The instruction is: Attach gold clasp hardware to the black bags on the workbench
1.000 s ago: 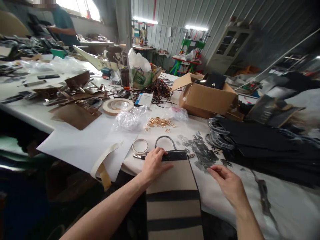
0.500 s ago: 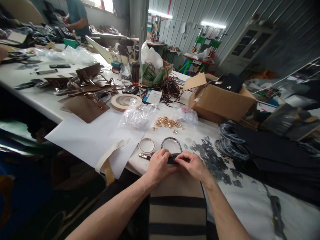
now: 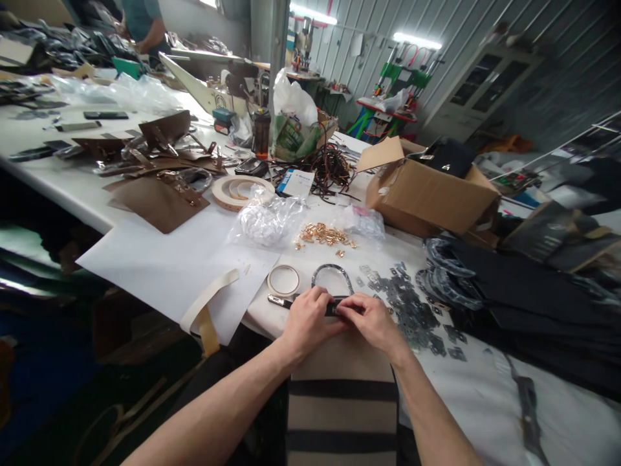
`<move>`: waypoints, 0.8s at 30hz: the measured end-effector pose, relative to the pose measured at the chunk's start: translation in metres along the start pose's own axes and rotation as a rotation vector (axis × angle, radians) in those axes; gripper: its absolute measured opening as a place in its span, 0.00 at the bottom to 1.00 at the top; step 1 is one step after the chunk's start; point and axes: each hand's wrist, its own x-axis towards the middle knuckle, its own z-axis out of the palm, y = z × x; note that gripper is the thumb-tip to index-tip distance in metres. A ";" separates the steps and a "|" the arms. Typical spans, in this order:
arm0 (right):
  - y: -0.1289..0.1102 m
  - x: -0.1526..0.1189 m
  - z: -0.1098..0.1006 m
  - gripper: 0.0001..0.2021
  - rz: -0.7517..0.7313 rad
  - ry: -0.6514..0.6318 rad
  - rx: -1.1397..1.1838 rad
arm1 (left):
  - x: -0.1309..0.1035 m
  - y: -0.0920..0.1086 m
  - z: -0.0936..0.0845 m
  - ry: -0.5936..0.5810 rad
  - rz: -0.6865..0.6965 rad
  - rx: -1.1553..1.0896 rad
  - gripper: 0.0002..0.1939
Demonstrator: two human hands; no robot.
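In the head view, a striped beige and black bag piece (image 3: 344,360) runs from the table edge down over my lap. Its black top edge lies under my fingers, and a curved dark handle (image 3: 332,266) arches just beyond. My left hand (image 3: 310,316) is closed over that black edge, holding it down. With thumb and fingertips pinched, my right hand (image 3: 372,325) works on the same edge close by; anything small between those fingertips is hidden. A metal fitting (image 3: 277,299) shows at the left end of the black edge. Near it lies a roll of tape (image 3: 284,280).
Gold-coloured hardware (image 3: 324,234) is heaped beyond the handle. Dark small plates (image 3: 412,307) are spread right of my hands, beside stacked black bag pieces (image 3: 514,291). Farther back stand a cardboard box (image 3: 431,194) and brown leather pieces (image 3: 160,200). Another person (image 3: 143,29) is at the far left.
My right hand has shifted slightly left along the black edge, closer to my left hand. The left hand keeps its hold. The view has moved a little.
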 end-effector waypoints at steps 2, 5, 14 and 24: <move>0.000 0.000 0.003 0.11 -0.013 0.026 -0.043 | 0.000 0.000 0.000 0.002 0.001 0.003 0.24; 0.000 0.001 0.004 0.11 -0.011 0.035 -0.075 | -0.001 0.001 0.000 0.002 0.006 0.019 0.24; -0.010 0.015 0.002 0.05 0.029 0.015 -0.181 | -0.003 0.003 -0.002 0.010 0.006 0.037 0.22; -0.014 -0.042 0.035 0.16 -0.191 0.281 -0.461 | -0.002 0.010 -0.007 -0.018 0.010 0.053 0.16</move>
